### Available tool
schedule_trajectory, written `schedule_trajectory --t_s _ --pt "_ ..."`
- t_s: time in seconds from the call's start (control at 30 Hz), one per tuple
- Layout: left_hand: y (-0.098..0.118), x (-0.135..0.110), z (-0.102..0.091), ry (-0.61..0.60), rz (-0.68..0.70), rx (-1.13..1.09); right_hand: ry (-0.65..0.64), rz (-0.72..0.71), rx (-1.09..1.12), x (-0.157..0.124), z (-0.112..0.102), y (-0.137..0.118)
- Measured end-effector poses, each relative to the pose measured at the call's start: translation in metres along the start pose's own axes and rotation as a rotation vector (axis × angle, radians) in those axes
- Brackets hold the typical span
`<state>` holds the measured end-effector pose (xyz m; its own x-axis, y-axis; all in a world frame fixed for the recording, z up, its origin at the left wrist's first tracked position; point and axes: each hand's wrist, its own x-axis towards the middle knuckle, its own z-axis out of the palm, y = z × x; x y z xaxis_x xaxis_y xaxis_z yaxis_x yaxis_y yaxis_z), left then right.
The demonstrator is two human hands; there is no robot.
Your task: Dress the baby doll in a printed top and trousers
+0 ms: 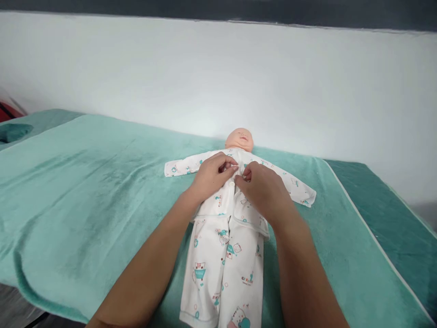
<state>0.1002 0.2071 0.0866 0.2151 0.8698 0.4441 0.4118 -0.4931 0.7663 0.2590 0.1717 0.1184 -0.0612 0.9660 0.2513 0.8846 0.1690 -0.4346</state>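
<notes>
A baby doll [239, 138] lies on its back, head away from me, dressed in a white printed jacket [213, 205] and matching trousers [204, 273]. At the chest, my left hand [215, 173] pinches the jacket's front edge between thumb and fingers. Just to its right, my right hand [262, 184] is closed on the opposite front edge, fingertips close to the left hand's. A small round button [232, 184] shows just below the fingertips. Lower down, the two jacket fronts hang slightly apart. Both sleeves stretch out to the sides. The fabric right between my fingers is partly hidden.
A light green plush cover [85, 196] spreads under the doll, with darker green cloth [385, 205] at the right. Behind stands a white wall [205, 73] with a dark band along its top. A red object [10, 111] shows at the far left edge.
</notes>
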Motion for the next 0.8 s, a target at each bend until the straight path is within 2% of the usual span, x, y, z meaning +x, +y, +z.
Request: schedule_trajectory --t_s 0.13,0.23,0.4,0.57,0.67,0.8 --pt "-0.002 0.001 -0.001 -0.033 -0.056 -0.044 -0.013 0.014 -0.093 0.001 0.004 -0.005" --pt "-0.002 0.0 -0.004 -0.066 -0.115 -0.094 -0.018 0.039 -0.069 0.004 0.004 -0.003" --pt "-0.002 0.0 -0.006 -0.042 -0.149 -0.127 -0.047 0.082 0.31 0.01 -0.001 0.009" --pt "0.005 0.003 0.002 0.019 -0.208 -0.318 -0.108 0.153 0.713 0.013 -0.005 0.016" --pt "0.008 0.003 0.007 0.041 -0.212 -0.371 -0.155 0.148 0.874 0.014 -0.004 0.022" --pt "0.007 0.003 0.007 0.014 -0.222 -0.389 -0.222 0.161 0.989 0.016 -0.003 0.032"
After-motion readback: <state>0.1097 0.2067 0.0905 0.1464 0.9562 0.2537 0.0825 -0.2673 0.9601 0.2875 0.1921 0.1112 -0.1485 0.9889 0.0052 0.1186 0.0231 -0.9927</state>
